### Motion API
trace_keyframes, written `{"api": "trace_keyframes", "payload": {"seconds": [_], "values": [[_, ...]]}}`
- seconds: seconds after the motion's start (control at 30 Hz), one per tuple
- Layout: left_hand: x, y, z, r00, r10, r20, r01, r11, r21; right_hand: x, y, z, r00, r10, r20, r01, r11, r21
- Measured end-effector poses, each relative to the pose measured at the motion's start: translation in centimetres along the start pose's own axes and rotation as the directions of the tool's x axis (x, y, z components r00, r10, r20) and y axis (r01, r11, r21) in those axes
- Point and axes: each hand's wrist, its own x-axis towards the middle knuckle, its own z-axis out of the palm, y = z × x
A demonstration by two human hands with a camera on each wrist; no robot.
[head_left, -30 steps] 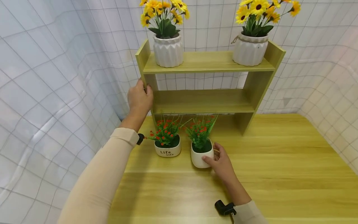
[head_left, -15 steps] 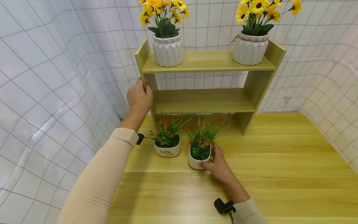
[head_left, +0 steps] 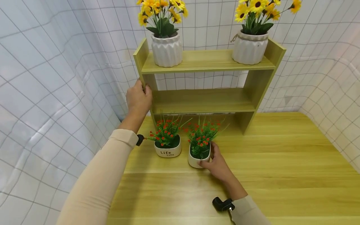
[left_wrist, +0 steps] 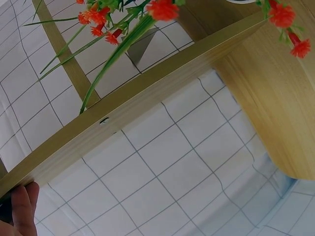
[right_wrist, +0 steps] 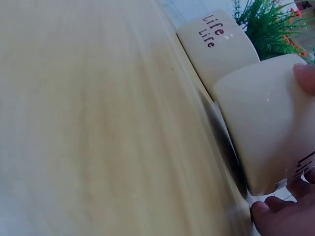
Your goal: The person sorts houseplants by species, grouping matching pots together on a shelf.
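Note:
On the left, my left hand (head_left: 138, 99) grips the side panel of a wooden shelf unit (head_left: 208, 59); its fingers (left_wrist: 23, 209) press against the board's edge in the left wrist view. My right hand (head_left: 218, 164) holds a white pot (head_left: 194, 162) of green grass with small red flowers, thumb at the front and fingers round the right side. Lettering on this pot (right_wrist: 266, 118) is partly covered by the fingers in the right wrist view, where a dark shadow lies under its tilted base. To its left stands a matching pot (head_left: 168, 152) marked "Life", upright on the table.
Two white ribbed pots of yellow sunflowers, one left (head_left: 167, 51) and one right (head_left: 249, 50), stand on the top shelf. The wooden table (head_left: 275, 175) extends to the right. A white grid-patterned curtain (head_left: 42, 93) surrounds it at the back and sides.
My right hand has turned and tilted the pot it holds, so its red flowers and opening face forward more, and shifted it slightly left. My left hand has kept its grip on the shelf.

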Motion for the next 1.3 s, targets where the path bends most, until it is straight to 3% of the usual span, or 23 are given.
{"api": "trace_keyframes", "payload": {"seconds": [0.2, 0.6, 0.93, 1.1, 1.3], "values": [[-0.1, -0.1, 0.1, 1.000, -0.011, -0.003, 0.011, 1.000, 0.007, -0.1, -0.1, -0.1, 1.000, -0.009, -0.026, 0.011, 0.997, 0.075], [0.0, -0.2, 0.0, 1.000, -0.009, 0.001, 0.009, 1.000, 0.016, -0.1, -0.4, -0.2, 1.000, -0.012, -0.022, 0.013, 1.000, 0.021], [0.0, -0.1, 0.0, 1.000, -0.018, 0.013, 0.018, 1.000, 0.012, -0.7, -0.8, -0.8, 0.997, 0.004, -0.077, -0.005, 1.000, -0.016], [-0.1, 0.1, 0.0, 1.000, -0.015, 0.009, 0.015, 1.000, 0.014, -1.7, -2.1, -1.3, 0.991, -0.063, -0.117, 0.054, 0.995, -0.080], [-0.1, 0.2, -0.1, 1.000, -0.011, 0.004, 0.011, 1.000, 0.016, -2.1, -4.6, -1.9, 0.966, -0.205, -0.157, 0.191, 0.977, -0.095]]}}
